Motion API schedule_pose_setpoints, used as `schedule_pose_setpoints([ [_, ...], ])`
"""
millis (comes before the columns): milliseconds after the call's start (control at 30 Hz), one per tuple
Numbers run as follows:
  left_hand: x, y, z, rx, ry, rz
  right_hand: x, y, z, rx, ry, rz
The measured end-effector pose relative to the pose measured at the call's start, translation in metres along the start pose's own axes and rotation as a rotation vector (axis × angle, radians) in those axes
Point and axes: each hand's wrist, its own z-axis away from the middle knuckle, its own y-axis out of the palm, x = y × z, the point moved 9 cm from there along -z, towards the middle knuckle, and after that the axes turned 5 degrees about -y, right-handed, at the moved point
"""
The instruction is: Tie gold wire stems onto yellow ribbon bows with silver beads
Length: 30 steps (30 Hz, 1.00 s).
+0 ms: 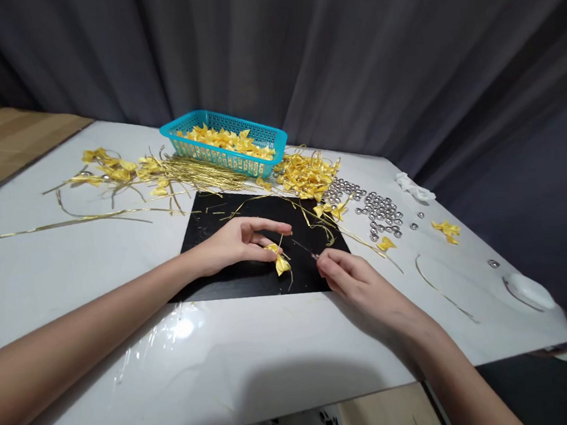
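- One white table (179,383), one black mat (230,286) on it, one blue basket (259,168) behind; I can't count its yellow bows (224,139).
- Two hands working: left hand (239,243) pinching one held bow (282,266) over the mat, right hand (347,273) pinching one thin dark tool (303,244).
- My call: bow steady, grip light, tool tip clear of fingers.
- Three silver beads (414,226) sit apart; their pile's uncountable.

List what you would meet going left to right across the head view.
Leftmost yellow ribbon bows, left hand, thin tool, right hand, rightmost yellow ribbon bow, rightmost round silver piece, white mouse-shaped object
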Motion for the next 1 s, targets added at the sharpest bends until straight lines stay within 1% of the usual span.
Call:
schedule_pose_setpoints([
  [133,-0.001,0.000,0.000,-0.004,-0.005,-0.005,-0.003,0.011,-0.006,0.064,0.026,-0.043],
  [367,0.000,0.001,0.000,0.001,-0.022,-0.023,-0.005,0.020,-0.011,0.161,0.060,-0.241],
  [500,0.001,0.004,-0.001,0.037,-0.027,-0.024,-0.003,0.024,-0.015,0.211,0.051,-0.338],
  [667,0.002,0.004,-0.001,0.056,-0.038,-0.027,0.000,0.027,-0.017,0.269,0.034,-0.374],
  [867,0.001,0.004,-0.001,0.029,-0.037,-0.026,-0.003,0.033,-0.016,0.294,0.087,-0.501],
  [1000,-0.001,0.002,-0.001,0.002,-0.028,-0.029,-0.002,0.038,-0.015,0.265,0.110,-0.578],
])
